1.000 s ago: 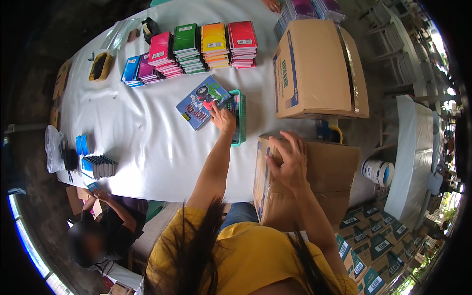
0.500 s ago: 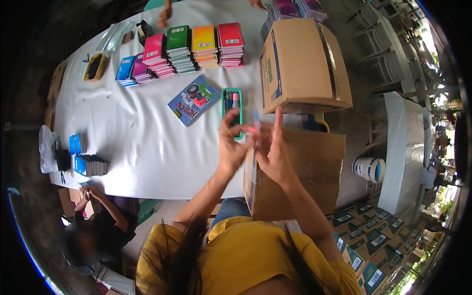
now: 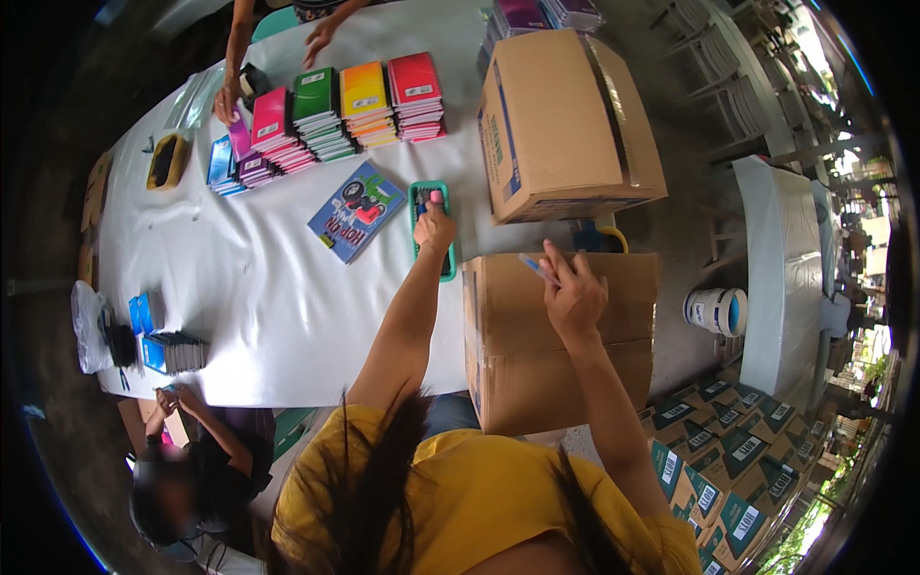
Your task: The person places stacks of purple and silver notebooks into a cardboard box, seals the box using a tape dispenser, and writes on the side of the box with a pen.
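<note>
My right hand is above the lower cardboard box and grips a slim blue and whitish pen, its tip pointing toward the table. My left hand reaches into a green plastic tray on the table. Its fingers are bent down into the tray and partly hidden; what they hold, if anything, I cannot make out. A pink-ended item shows just beyond them. Left of the tray lies a blue illustrated book.
Stacks of spiral notebooks in several colours stand farther back, where another person's hand touches a purple one. Cardboard boxes stand at right. A co-worker sits at lower left near blue notebooks.
My hands have parted: the left has moved into the green tray, the right has moved rightward with the pen. Across the table, another person's hand has reached the purple notebooks.
</note>
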Available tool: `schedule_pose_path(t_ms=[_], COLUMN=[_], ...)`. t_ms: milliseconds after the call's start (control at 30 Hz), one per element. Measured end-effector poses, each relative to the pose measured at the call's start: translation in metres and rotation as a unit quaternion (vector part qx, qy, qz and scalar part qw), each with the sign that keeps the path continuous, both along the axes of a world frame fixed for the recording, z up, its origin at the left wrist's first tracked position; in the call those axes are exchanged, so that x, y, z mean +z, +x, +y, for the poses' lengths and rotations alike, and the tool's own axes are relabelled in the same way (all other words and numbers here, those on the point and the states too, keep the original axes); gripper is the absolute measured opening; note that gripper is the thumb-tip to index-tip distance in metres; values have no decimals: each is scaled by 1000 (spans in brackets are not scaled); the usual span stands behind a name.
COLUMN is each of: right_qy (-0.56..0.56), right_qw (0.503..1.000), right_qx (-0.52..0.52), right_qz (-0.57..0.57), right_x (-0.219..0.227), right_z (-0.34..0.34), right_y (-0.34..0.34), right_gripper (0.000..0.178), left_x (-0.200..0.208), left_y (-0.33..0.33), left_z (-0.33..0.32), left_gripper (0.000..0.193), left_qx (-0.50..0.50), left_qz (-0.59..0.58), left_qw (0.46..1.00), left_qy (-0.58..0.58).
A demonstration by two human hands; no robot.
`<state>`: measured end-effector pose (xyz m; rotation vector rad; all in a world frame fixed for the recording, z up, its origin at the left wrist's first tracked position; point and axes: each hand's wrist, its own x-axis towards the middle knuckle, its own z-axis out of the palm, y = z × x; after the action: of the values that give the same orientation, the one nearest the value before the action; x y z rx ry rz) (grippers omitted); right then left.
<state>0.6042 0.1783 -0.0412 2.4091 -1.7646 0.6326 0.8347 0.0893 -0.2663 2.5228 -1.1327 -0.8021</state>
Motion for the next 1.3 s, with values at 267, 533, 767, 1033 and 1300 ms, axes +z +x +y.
schedule_pose_path(t_ms=[267,533,767,1033,1300], right_qy=[27,123,238,114,141], right_qw=[999,945,870,943,965], right_qx=[-35,101,243,265,218], right_qz=[-7,-284,-356,-166,-28], right_x=[3,40,101,99,58], right_z=[1,15,33,3,12], right_y=[-10,-17,7,-9,14], right_gripper=[26,43,33,18,18], left_x=[-12,137,256,238,209], left_y=[-15,-8,-65,-49,-65], left_z=[-5,79,195,255,319], left_gripper=[46,29,37,37,41], left_qx=[196,146,-45,147,230], left_qz=[92,657,627,591,602], left_qw=[972,646,682,707,692], left_qy=[-88,-361,-372,-361,-324])
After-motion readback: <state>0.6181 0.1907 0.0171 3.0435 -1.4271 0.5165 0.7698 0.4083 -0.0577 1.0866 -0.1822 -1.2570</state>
